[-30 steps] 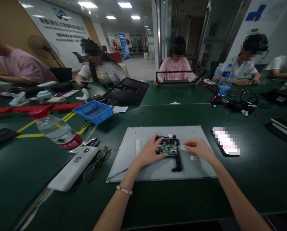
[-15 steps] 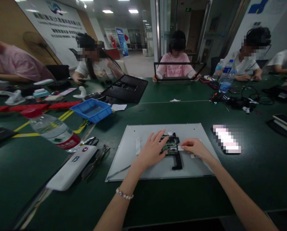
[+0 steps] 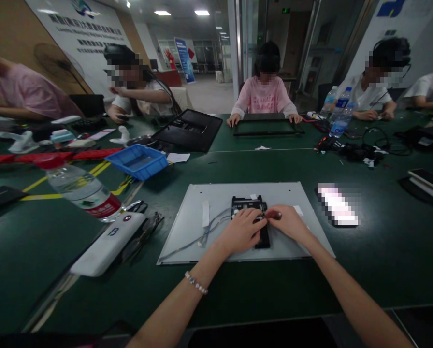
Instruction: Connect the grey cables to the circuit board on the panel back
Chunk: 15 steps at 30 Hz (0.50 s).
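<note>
Head view. Landmark: the pale flat panel [image 3: 220, 195], which lies on the green table [image 3: 238, 295] in front of the wearer.

Position. The black frame [image 3: 263, 240] lies on the panel, slightly right of its middle. Grey cables [image 3: 191, 245] run from the frame's left side to the panel's near left corner. A white strip [image 3: 205, 213] lies on the panel's left half. A phone [image 3: 338, 208] lies on the table beyond the panel's right edge; a water bottle [image 3: 86, 193] leans to the panel's left, well apart from it.

Hands. The left hand [image 3: 243, 229] is spread low over the frame, fingers bent, covering most of it. The right hand [image 3: 287, 222] is drawn to a narrow pinch at the frame's right edge, fingertips close to those of the left. Whether either hand grips a small part cannot be told.

Handling. The frame is judged light and stiff; take it by its outer rails or by the leg nearest the wearer. The cables are likely soft and their ends delicate: avoid tension. The panel appears thin, smooth and easily marred; support it by opposite edges and apply no pressure to its middle.
</note>
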{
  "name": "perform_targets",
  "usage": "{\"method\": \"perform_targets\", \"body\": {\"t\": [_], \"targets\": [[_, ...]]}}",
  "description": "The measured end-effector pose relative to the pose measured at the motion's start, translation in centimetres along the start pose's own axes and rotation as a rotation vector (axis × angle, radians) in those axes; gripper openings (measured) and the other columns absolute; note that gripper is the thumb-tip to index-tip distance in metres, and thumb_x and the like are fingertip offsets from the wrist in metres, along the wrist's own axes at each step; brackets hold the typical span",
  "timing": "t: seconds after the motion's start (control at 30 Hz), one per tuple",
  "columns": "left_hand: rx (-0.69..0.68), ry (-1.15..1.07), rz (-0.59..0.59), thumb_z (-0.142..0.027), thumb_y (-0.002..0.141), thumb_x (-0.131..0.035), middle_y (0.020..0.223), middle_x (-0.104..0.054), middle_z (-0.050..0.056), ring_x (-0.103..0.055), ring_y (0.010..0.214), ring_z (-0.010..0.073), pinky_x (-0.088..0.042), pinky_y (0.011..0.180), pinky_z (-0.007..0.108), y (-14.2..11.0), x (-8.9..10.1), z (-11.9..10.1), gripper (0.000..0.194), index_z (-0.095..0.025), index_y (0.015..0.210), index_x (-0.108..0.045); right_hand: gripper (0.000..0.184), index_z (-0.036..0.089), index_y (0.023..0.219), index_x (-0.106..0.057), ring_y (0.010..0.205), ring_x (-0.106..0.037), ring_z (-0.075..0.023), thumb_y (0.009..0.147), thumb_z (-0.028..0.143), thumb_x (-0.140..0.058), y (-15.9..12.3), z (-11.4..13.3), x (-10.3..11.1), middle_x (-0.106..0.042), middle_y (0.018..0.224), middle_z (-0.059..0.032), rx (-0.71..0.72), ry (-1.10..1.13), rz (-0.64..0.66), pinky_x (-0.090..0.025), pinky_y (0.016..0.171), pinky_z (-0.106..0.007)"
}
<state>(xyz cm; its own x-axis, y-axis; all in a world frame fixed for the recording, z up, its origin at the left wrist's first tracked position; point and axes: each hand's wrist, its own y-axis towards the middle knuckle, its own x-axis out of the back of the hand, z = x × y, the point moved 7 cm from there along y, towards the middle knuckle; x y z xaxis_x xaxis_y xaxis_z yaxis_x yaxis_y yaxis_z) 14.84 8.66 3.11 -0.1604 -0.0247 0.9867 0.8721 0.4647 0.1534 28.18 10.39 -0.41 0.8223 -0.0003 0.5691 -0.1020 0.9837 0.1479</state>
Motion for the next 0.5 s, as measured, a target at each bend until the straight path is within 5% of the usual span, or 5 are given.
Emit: {"method": "perform_targets", "body": {"t": [0.3, 0.5], "targets": [[0.002, -0.014, 0.007, -0.023, 0.086, -0.046, 0.122, -0.049, 0.009, -0.044, 0.115, 0.0268, -0.036, 0.097, 0.042, 0.1, 0.4, -0.1, 0.034, -0.021, 0.119, -0.053, 0.015, 0.020, 0.087, -0.069, 0.078, -0.059, -0.0170, 0.080, 0.016, -0.056, -0.3, 1.0, 0.5, -0.063, 0.087, -0.0047, 0.059, -0.106, 0.013, -0.047, 0.074, -0.031], [-0.011, 0.018, 0.017, -0.023, 0.085, -0.048, 0.124, -0.048, 0.010, -0.044, 0.115, 0.0270, -0.036, 0.097, 0.042, 0.1, 0.5, -0.2, 0.034, -0.020, 0.118, -0.053, 0.021, 0.021, 0.094, -0.067, 0.093, -0.059, -0.0195, 0.088, 0.023, -0.047, -0.1, 2.5, 1.3, -0.062, 0.097, -0.0070, 0.093, -0.029, -0.142, -0.047, 0.084, -0.034]]}}
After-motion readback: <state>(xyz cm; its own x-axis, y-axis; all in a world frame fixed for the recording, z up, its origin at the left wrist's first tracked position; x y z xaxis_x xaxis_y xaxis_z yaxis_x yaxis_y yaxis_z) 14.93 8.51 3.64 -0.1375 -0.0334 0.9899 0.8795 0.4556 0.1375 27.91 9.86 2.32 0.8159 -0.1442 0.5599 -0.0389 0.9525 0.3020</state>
